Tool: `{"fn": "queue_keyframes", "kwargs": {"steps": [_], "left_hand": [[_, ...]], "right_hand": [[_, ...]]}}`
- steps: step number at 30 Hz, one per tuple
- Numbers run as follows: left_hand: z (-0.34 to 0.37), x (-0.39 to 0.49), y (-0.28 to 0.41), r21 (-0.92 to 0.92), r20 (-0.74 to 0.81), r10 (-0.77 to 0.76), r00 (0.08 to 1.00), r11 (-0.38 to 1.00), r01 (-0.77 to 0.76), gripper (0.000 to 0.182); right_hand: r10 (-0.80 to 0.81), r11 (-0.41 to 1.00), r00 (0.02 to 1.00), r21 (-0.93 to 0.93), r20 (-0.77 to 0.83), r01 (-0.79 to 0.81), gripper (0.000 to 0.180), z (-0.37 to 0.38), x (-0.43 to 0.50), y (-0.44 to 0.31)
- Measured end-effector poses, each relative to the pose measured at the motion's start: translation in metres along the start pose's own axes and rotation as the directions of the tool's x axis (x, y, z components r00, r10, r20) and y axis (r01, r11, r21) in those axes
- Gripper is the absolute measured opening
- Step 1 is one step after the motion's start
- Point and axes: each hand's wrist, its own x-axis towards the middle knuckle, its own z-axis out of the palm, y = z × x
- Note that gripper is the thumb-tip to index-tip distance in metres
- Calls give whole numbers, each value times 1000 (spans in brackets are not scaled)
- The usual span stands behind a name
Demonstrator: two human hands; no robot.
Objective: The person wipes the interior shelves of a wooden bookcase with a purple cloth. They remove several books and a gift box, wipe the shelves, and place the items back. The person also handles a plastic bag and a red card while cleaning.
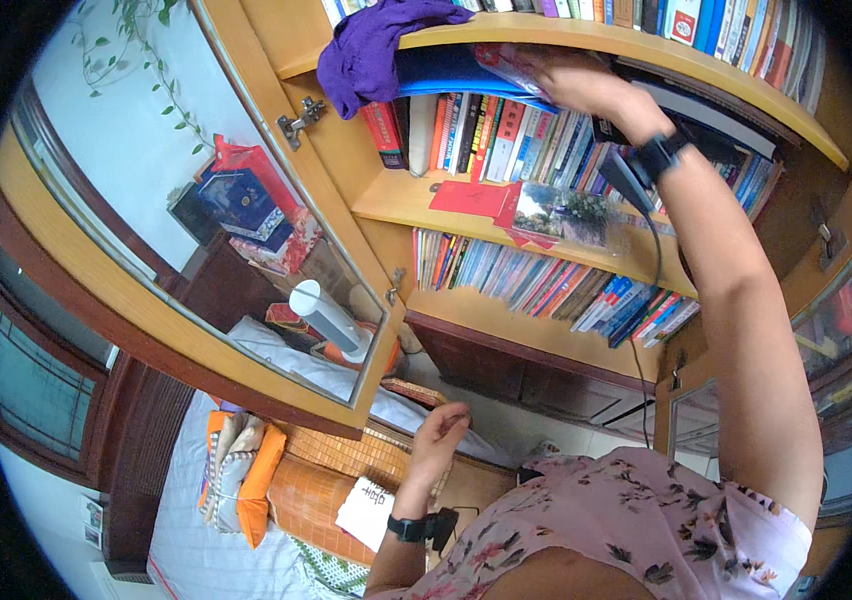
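My right hand (576, 81) reaches into the upper bay of a wooden bookcase, its fingers on a red-and-clear plastic packet (510, 69). The fingertips are partly hidden and blurred. A blue folder (441, 79) lies flat under the packet, on top of a row of upright books (516, 135). Bunched purple cloth (357, 64) hangs over the shelf edge to the left. Low in front of my body, my left hand (439, 439) is loosely bent and holds nothing.
An open glass cabinet door (373, 390) stands to the left. Red envelopes (471, 199) and a photo print (565, 214) lie on the middle shelf. A dark device (627, 180) with a cable hangs by my right forearm. Beyond the door are a bed (193, 517) and a white tower fan (328, 322).
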Motion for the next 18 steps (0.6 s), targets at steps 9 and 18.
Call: {"fn": "queue_keyframes", "kwargs": {"steps": [9,18], "left_hand": [[41,39,19,-83,121,99,988,993,-89,30],[69,122,57,-214,170,195,966,964,-157,37]], "right_hand": [[-265,959,879,-12,-396,284,41,-1,-108,-55],[263,964,891,-66,369,-257,78,69,-227,-60]]}}
